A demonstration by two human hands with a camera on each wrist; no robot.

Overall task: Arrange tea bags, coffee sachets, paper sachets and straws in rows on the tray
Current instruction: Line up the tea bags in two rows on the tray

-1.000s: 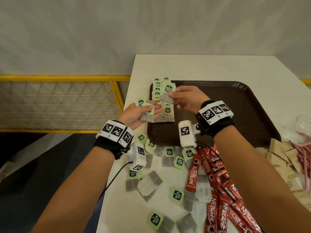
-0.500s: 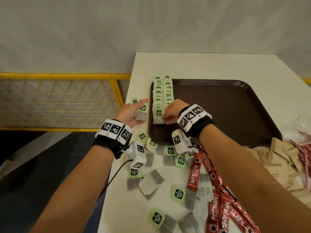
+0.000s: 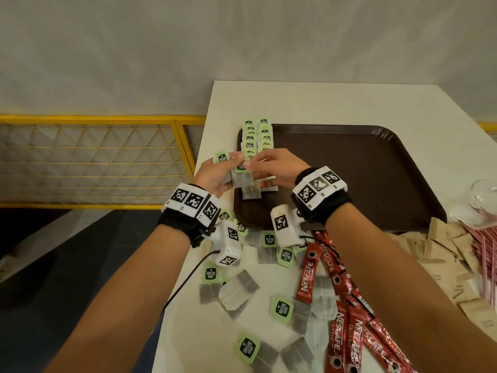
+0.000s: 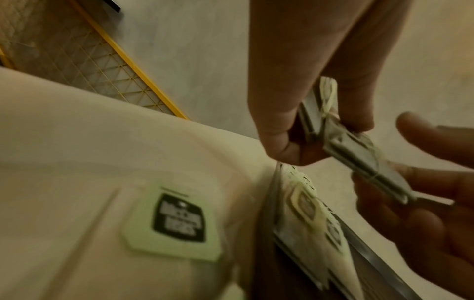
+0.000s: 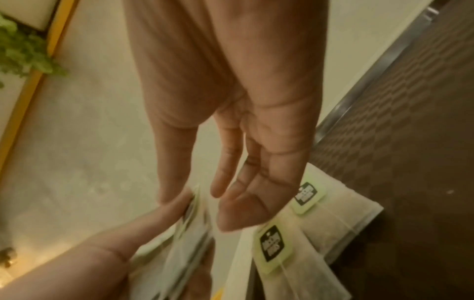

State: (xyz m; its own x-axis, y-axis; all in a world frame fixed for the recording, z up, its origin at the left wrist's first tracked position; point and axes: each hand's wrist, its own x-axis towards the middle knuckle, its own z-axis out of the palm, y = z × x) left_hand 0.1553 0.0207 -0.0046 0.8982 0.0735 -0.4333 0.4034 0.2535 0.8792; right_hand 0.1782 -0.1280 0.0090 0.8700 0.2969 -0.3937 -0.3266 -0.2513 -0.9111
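Where the white tabletop [image 3: 336, 103] meets the grey wall, a dark brown tray [image 3: 363, 170] lies flat, most of its floor bare. Along the tray's left edge run two rows of tea bags [image 3: 256, 135], green tags overlapping one after another toward the far rim. Off the tray's near right corner sits a heap of brown paper sachets [image 3: 443, 246], and beside them, at the right edge of the head view, a bundle of red-and-white straws [image 3: 486, 259]. Red coffee sachets [image 3: 338, 305] fan out on the tabletop under the right forearm, with loose tea bags [image 3: 236, 292] scattered to their left.

Both hands meet over the near end of the rows. The left hand [image 3: 215, 175] grips a small stack of tea bags [image 3: 242, 179] between thumb and fingers, one green tag sticking up past its fingertips. The right hand [image 3: 279, 168] pinches the top of that same stack with thumb and forefinger, its other fingers hanging loosely extended above the bags already laid on the tray.
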